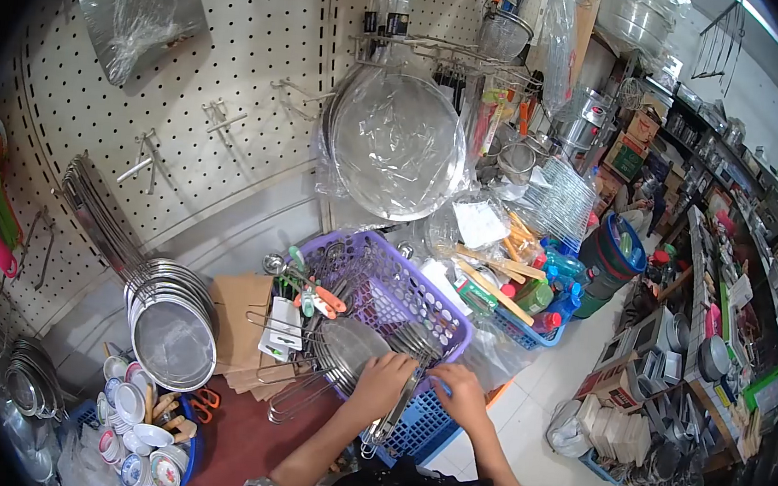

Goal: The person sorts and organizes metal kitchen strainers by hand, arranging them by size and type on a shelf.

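Near the front end of a purple basket [379, 247], my left hand [383, 381] has its fingers curled round the upper part of a metal utensil [403, 402] with long thin handles. My right hand [462, 393] is just right of it, fingers bent toward the same utensil; whether it grips anything is too small to tell. Round wire strainers [348, 346] lie over the basket's left edge, beside my left hand. Under both hands is a blue basket [428, 427]. Inside the purple one are several metal utensils, with orange- and green-handled tools at its left edge.
Stacked strainers [174, 345] hang at left above a blue tub [189, 466] of small bowls and cups. Orange scissors [205, 405] lie on the red surface. Bottles [537, 296] fill a basket at right. Wrapped round sieves [399, 147] hang on the pegboard. Stocked shelves line the far right.
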{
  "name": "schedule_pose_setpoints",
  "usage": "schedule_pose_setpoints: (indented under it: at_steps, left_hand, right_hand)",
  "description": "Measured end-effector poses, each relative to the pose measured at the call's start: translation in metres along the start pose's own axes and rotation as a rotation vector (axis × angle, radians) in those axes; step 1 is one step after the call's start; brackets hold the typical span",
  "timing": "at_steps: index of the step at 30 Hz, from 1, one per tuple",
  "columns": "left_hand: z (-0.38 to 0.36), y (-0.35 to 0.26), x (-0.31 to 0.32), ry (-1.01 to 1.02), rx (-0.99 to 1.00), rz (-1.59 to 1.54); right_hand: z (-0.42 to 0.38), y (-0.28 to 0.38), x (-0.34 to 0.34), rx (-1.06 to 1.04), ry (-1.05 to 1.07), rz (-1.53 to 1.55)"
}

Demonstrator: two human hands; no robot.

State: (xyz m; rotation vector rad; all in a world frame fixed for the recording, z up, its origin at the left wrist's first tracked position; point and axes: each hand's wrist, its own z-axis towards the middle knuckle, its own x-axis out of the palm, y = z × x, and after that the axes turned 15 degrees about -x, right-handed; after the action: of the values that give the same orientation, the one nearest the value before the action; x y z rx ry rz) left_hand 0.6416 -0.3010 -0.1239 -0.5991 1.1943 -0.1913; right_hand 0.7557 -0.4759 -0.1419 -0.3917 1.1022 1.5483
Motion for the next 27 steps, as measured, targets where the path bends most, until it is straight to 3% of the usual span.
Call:
schedule_pose_setpoints:
  at_steps: [7,14,20,23,27]
  left_hand:
    - [0.017,0.023,0.047,0.042,0.043,0.231]
    - [0.015,0.026,0.055,0.071,-0.042,0.252]
    - [0.014,0.022,0.056,0.053,-0.066,0.27]
    - [0.014,0.021,0.054,0.096,-0.083,0.24]
    - [0.013,0.018,0.05,0.085,-0.07,0.166]
  right_hand:
    - [0.005,-0.024,0.031,-0.032,0.222,-0.25]
    - [0.044,-0.061,0.035,-0.132,0.57,-0.13]
    - [0.06,-0.072,0.042,-0.203,0.606,-0.106]
    - [0.049,-0.082,0.054,-0.239,0.496,-0.026]
    - [0.049,-0.083,0.048,-0.242,0.506,0.041]
